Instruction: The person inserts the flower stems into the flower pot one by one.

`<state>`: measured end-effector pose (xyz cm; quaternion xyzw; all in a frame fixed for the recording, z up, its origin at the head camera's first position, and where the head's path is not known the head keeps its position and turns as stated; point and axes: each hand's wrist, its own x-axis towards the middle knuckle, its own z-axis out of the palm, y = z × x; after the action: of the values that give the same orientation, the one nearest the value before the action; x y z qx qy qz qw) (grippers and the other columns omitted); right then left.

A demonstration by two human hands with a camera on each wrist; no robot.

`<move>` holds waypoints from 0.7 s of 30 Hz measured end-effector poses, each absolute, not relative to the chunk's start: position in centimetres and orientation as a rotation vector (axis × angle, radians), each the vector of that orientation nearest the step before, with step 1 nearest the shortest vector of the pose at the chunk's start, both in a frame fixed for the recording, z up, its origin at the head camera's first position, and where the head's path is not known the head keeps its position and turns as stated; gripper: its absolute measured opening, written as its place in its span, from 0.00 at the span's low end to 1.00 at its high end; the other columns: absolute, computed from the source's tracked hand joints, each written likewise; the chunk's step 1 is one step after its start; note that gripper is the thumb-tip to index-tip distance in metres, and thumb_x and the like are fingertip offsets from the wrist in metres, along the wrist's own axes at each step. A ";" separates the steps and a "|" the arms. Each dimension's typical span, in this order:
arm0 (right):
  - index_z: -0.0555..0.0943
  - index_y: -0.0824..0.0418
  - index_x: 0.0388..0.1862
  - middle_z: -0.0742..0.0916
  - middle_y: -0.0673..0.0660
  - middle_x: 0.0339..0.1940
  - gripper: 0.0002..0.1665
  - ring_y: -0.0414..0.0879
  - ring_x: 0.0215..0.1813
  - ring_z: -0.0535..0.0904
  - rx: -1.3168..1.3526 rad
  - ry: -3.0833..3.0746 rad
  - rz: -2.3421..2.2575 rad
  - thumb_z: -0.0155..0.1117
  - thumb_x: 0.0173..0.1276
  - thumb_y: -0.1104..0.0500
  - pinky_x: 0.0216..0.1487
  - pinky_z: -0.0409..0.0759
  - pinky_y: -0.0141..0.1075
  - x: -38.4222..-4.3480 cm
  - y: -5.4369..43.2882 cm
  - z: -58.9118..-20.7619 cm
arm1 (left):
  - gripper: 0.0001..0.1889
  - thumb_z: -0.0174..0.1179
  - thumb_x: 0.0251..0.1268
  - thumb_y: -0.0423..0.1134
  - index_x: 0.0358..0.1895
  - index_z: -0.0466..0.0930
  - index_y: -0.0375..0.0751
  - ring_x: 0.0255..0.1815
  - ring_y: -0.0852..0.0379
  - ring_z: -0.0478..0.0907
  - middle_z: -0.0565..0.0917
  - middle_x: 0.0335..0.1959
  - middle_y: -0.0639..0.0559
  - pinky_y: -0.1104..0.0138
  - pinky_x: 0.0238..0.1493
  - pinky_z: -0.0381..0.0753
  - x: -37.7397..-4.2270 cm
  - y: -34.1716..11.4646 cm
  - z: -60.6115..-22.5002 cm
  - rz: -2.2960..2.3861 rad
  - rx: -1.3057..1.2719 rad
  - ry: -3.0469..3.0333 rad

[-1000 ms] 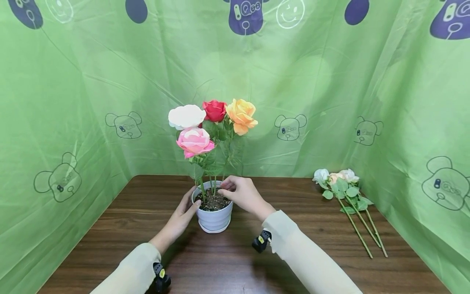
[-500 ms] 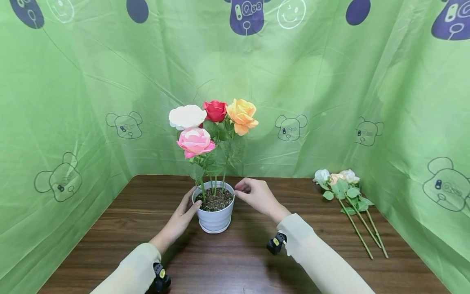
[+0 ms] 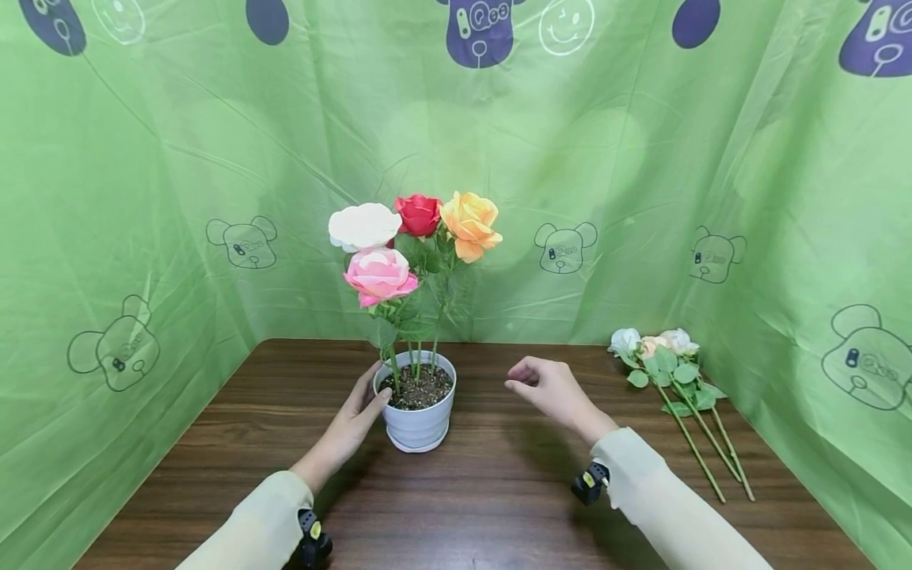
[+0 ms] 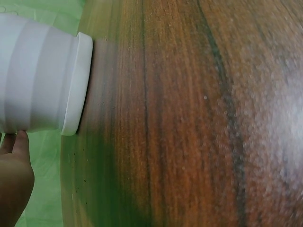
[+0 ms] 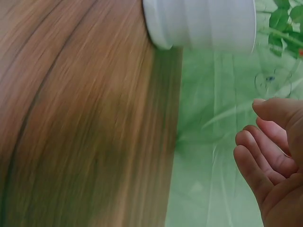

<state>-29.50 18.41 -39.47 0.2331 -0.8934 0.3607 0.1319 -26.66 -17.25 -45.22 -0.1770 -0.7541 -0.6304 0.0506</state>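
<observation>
A white flower pot (image 3: 419, 427) filled with dark soil stands on the table. My left hand (image 3: 354, 410) holds its left side, the thumb at the rim and the fingers along the outer wall. Four-colour blooms rise upright from the soil: a white rose (image 3: 365, 228), a pink rose (image 3: 380, 276), a red rose (image 3: 419, 214) and an orange-yellow rose (image 3: 471, 226). To the right of the pot, apart from it, my right hand (image 3: 552, 388) hovers over the table with nothing in it. Its fingers are loosely curled in the right wrist view.
Several cut roses (image 3: 663, 360) in white and peach lie at the table's right side, stems pointing toward the front. The brown wooden table (image 3: 456, 507) is enclosed at the back and sides by a green printed curtain (image 3: 456, 127).
My right hand has left the soil and the orange-yellow rose's stem area and moved right, away from the pot. My left hand stays on the pot.
</observation>
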 end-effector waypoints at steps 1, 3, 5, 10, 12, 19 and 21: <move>0.86 0.61 0.41 0.88 0.46 0.33 0.09 0.40 0.37 0.84 0.658 -2.600 1.036 0.73 0.66 0.58 0.43 0.83 0.40 -29.5 19.0 -39.6 | 0.33 0.49 0.81 0.41 0.81 0.47 0.42 0.78 0.42 0.52 0.54 0.79 0.37 0.51 0.74 0.53 -26.7 -17.3 -45.2 -1.918 -0.538 -2.297; 0.86 0.60 0.40 0.88 0.46 0.33 0.08 0.41 0.37 0.84 0.635 -2.606 1.010 0.73 0.65 0.58 0.43 0.83 0.41 -29.5 20.1 -39.9 | 0.33 0.49 0.81 0.42 0.81 0.47 0.42 0.77 0.42 0.53 0.54 0.79 0.37 0.52 0.73 0.54 -26.7 -17.3 -45.3 -1.916 -0.539 -2.299; 0.86 0.59 0.39 0.88 0.46 0.32 0.07 0.41 0.36 0.83 0.606 -2.615 0.975 0.73 0.65 0.58 0.43 0.83 0.41 -29.5 21.4 -40.3 | 0.33 0.49 0.81 0.41 0.81 0.47 0.41 0.77 0.42 0.53 0.54 0.79 0.37 0.52 0.73 0.54 -26.7 -17.3 -45.3 -1.914 -0.537 -2.299; 0.85 0.57 0.38 0.87 0.45 0.31 0.06 0.40 0.35 0.83 0.527 -2.648 0.906 0.73 0.65 0.57 0.40 0.82 0.39 -29.5 24.6 -41.5 | 0.33 0.49 0.81 0.40 0.81 0.47 0.41 0.76 0.42 0.56 0.56 0.78 0.37 0.52 0.73 0.56 -26.7 -17.4 -45.4 -1.914 -0.537 -2.289; 0.86 0.57 0.38 0.87 0.45 0.31 0.06 0.41 0.35 0.83 0.485 -2.663 0.888 0.73 0.66 0.57 0.39 0.81 0.39 -29.4 25.9 -41.9 | 0.32 0.49 0.81 0.40 0.81 0.47 0.41 0.76 0.42 0.56 0.57 0.78 0.37 0.52 0.73 0.56 -26.7 -17.4 -45.4 -1.917 -0.539 -2.286; 0.86 0.59 0.39 0.87 0.48 0.32 0.08 0.44 0.35 0.83 0.395 -2.686 0.809 0.72 0.66 0.57 0.40 0.80 0.43 -28.8 30.2 -42.6 | 0.32 0.49 0.81 0.40 0.81 0.47 0.42 0.76 0.42 0.56 0.57 0.78 0.38 0.51 0.73 0.56 -26.6 -17.3 -45.2 -1.923 -0.546 -2.286; 0.85 0.59 0.39 0.87 0.48 0.32 0.08 0.44 0.35 0.83 0.371 -2.690 0.779 0.73 0.66 0.56 0.39 0.80 0.43 -28.6 31.3 -42.8 | 0.33 0.49 0.81 0.41 0.81 0.47 0.42 0.76 0.42 0.56 0.56 0.78 0.38 0.51 0.73 0.56 -26.6 -17.3 -45.2 -1.928 -0.539 -2.291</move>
<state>-28.57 31.34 -42.81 0.1298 -0.9403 0.2724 0.1575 -26.60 -17.26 -45.19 -0.1771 -0.7520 -0.6330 0.0495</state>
